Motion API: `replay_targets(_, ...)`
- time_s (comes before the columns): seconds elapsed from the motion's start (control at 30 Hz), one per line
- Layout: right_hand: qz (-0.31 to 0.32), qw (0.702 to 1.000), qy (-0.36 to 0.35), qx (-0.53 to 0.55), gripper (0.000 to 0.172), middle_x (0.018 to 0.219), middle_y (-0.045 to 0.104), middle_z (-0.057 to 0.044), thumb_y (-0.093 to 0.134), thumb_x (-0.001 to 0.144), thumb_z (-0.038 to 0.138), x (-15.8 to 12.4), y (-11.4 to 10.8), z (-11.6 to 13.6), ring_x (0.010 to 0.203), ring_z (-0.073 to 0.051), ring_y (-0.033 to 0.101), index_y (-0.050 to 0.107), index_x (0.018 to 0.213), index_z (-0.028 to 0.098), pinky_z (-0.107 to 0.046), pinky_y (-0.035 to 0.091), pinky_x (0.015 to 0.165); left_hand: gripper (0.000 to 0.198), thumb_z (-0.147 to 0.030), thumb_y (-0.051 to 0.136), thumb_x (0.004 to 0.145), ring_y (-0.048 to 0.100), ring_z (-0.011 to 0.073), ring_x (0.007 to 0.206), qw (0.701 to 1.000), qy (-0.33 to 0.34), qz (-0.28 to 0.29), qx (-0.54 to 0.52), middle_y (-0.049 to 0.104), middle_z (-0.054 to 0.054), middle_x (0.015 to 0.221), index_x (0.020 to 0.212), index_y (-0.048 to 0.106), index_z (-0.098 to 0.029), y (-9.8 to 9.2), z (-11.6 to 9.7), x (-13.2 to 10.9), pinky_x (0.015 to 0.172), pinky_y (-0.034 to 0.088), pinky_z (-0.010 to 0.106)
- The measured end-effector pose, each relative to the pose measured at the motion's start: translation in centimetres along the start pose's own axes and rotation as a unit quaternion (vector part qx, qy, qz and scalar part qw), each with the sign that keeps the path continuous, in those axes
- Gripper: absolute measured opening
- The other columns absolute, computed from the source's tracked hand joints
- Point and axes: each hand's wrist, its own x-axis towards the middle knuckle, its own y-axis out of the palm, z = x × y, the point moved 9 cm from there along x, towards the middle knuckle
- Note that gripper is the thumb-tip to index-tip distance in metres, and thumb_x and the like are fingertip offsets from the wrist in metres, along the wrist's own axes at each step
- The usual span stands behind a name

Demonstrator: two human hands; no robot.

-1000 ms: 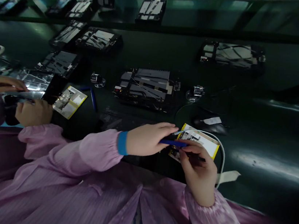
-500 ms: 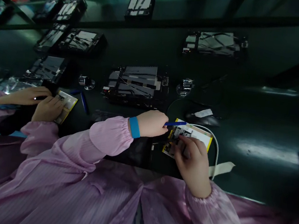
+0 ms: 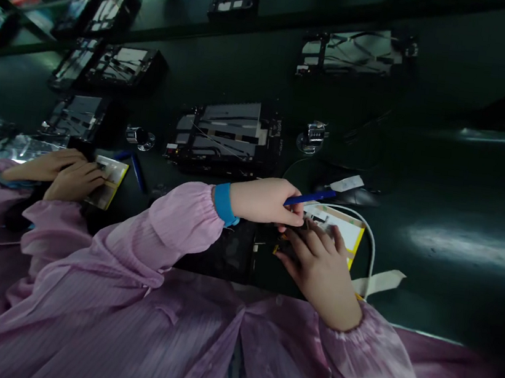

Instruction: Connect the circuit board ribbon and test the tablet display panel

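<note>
A slim blue pen-like stick [image 3: 311,198] is gripped in my left hand [image 3: 274,201], which wears a blue wristband [image 3: 226,204]. The stick points up and right, above a flat white panel [image 3: 345,227] with yellow edges. My right hand [image 3: 317,259] lies over the panel's near left part, thumb and forefinger around its dark corner. My hands' fingertips meet over the panel and hide much of its dark parts. Behind the panel runs a white cable [image 3: 370,242], curving down past its right side.
Beyond my hands lies an opened dark electronic unit [image 3: 226,136], with a metal stand [image 3: 313,137] beside it. A computer mouse [image 3: 349,190] bears a white label. Another unit [image 3: 358,53] lies farther back. At left, a co-worker's hands [image 3: 68,174] work on a similar panel [image 3: 114,182].
My left hand has moved right, and the blue stick with it, to meet my right hand over the panel. My right hand has turned more palm-down. The view has shifted slightly.
</note>
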Motion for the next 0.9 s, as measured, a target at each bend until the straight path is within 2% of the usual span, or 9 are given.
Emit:
replay_targets(0.1, 0.004, 1.0, -0.004, -0.002, 0.034, 0.118, 0.063, -0.014, 0.052, 0.092, 0.035, -0.5, -0.1, -0.3, 0.115, -0.032, 0.054, 0.059, 0.119, 0.016, -0.056, 0.032, 0.103, 0.014, -0.024, 0.058, 0.078, 0.064, 0.0185, 0.067, 0.981, -0.034, -0.037, 0.188, 0.066, 0.006, 0.068, 0.073, 0.064, -0.013, -0.1, 0.7, 0.7, 0.063, 0.043, 0.027)
replay_targets(0.2, -0.004, 1.0, -0.018, 0.006, 0.035, 0.122, 0.062, -0.013, 0.051, 0.093, 0.037, -1.1, -0.4, -0.5, 0.116, -0.031, 0.054, 0.058, 0.121, 0.017, -0.054, 0.032, 0.104, 0.019, -0.025, 0.055, 0.08, 0.065, 0.0229, 0.072, 0.959, -0.028, -0.012, 0.281, 0.068, 0.01, 0.073, 0.077, 0.069, -0.012, 1.0, 0.8, 1.6, 0.064, 0.043, 0.03)
replay_targets(0.37, -0.035, 0.998, -0.033, 0.027, 0.031, 0.121, 0.063, -0.013, 0.054, 0.092, 0.036, -1.4, -1.0, -0.7, 0.117, -0.031, 0.055, 0.06, 0.113, 0.014, -0.053, 0.036, 0.103, 0.02, -0.024, 0.056, 0.081, 0.065, 0.0216, 0.072, 0.948, -0.021, 0.03, 0.317, 0.069, 0.01, 0.073, 0.082, 0.071, -0.011, 2.1, 0.8, 2.9, 0.063, 0.041, 0.028)
replay_targets(0.5, -0.033, 0.998, -0.023, 0.043, 0.028, 0.121, 0.063, -0.012, 0.054, 0.092, 0.037, -1.3, -1.0, -0.9, 0.119, -0.03, 0.054, 0.061, 0.111, 0.017, -0.052, 0.037, 0.103, 0.019, -0.022, 0.059, 0.079, 0.064, 0.0202, 0.07, 0.939, -0.018, 0.069, 0.337, 0.069, 0.01, 0.073, 0.084, 0.072, -0.01, 2.4, 0.9, 3.7, 0.062, 0.04, 0.027)
replay_targets(0.63, -0.034, 0.998, -0.024, 0.042, 0.028, 0.119, 0.064, -0.013, 0.054, 0.092, 0.037, -1.2, -1.0, -0.9, 0.118, -0.03, 0.055, 0.061, 0.11, 0.017, -0.052, 0.038, 0.103, 0.021, -0.022, 0.063, 0.077, 0.064, 0.0211, 0.073, 0.929, -0.009, 0.082, 0.362, 0.07, 0.012, 0.076, 0.089, 0.073, -0.009, 2.5, 1.0, 4.4, 0.065, 0.041, 0.027)
replay_targets(0.73, -0.035, 0.998, -0.025, 0.042, 0.029, 0.12, 0.064, -0.012, 0.055, 0.091, 0.038, -1.3, -1.0, -1.0, 0.118, -0.03, 0.055, 0.061, 0.111, 0.017, -0.053, 0.039, 0.103, 0.021, -0.022, 0.065, 0.076, 0.062, 0.0208, 0.072, 0.93, 0.0, 0.088, 0.358, 0.069, 0.011, 0.074, 0.089, 0.074, -0.008, 2.5, 0.8, 4.7, 0.066, 0.041, 0.028)
replay_targets(0.9, -0.029, 0.998, -0.016, 0.056, 0.029, 0.121, 0.063, -0.012, 0.057, 0.091, 0.037, -1.3, -0.9, -1.1, 0.119, -0.03, 0.055, 0.061, 0.113, 0.019, -0.052, 0.037, 0.104, 0.017, -0.022, 0.064, 0.077, 0.058, 0.0166, 0.064, 0.934, -0.024, 0.127, 0.334, 0.067, 0.006, 0.069, 0.082, 0.075, -0.01, 2.5, 0.7, 4.6, 0.061, 0.038, 0.027)
